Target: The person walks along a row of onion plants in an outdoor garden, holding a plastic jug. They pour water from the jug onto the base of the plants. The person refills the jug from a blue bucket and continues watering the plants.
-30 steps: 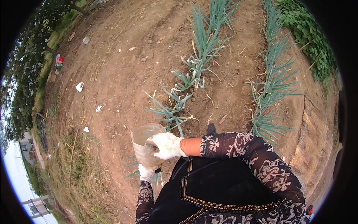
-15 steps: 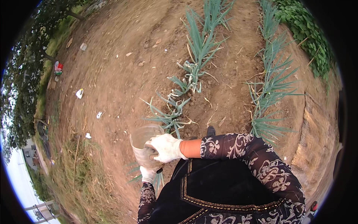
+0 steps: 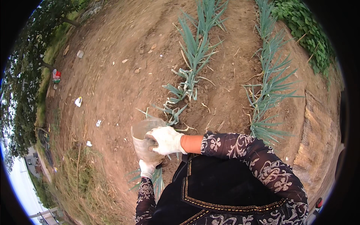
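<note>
A translucent whitish plastic container (image 3: 143,129), like a cut-open jug, is tilted over the soil at my front left. My left hand (image 3: 149,168), in a white glove, is closed around its lower end; a small dark part shows beside it. Also gloved in white, my right hand (image 3: 167,140) reaches across to the container's mouth. Its fingers are bent, with the tips inside; what they pinch, if anything, is hidden. Just beyond the container, a row of green onion plants (image 3: 197,56) begins with drooping leaves (image 3: 173,113). More green leaves (image 3: 159,182) show beside my left wrist.
A second onion row (image 3: 268,90) runs parallel on the right, with a brown sheet (image 3: 315,131) past it. Leafy vines (image 3: 307,33) grow at the far right. White litter (image 3: 78,101) dots the soil on the left, near dry grass (image 3: 84,180) and a tree (image 3: 22,75).
The onion plants have shifted nearer and slightly left in view, and the container now covers part of the closest one. Both hands stay at the container.
</note>
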{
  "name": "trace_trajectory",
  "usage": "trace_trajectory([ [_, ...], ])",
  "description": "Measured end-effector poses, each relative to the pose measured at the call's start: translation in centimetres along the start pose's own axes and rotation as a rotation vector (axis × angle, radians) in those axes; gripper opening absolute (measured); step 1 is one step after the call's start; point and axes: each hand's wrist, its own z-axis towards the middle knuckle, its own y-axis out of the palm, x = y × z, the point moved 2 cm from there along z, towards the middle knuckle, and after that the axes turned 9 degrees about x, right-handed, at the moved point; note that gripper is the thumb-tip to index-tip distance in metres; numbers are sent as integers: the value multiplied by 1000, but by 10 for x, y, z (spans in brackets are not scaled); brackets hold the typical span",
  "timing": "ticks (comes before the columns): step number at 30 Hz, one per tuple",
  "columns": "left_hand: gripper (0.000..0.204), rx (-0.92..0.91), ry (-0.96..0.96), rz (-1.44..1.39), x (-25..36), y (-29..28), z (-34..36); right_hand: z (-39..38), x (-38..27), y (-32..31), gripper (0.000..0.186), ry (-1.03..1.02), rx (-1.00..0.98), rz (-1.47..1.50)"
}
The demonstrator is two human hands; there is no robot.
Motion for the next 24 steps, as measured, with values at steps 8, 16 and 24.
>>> trace_trajectory([
  [8,48,-198,156,155,11,20,10,11,5,-26,46,-1,-81,-51],
  [16,62,-151,-269,-436,-6,37,25,6,14,-38,43,-32,-90,-63],
  [24,53,-93,-239,-527,17,67,12,0,23,-50,43,-30,-94,-90],
])
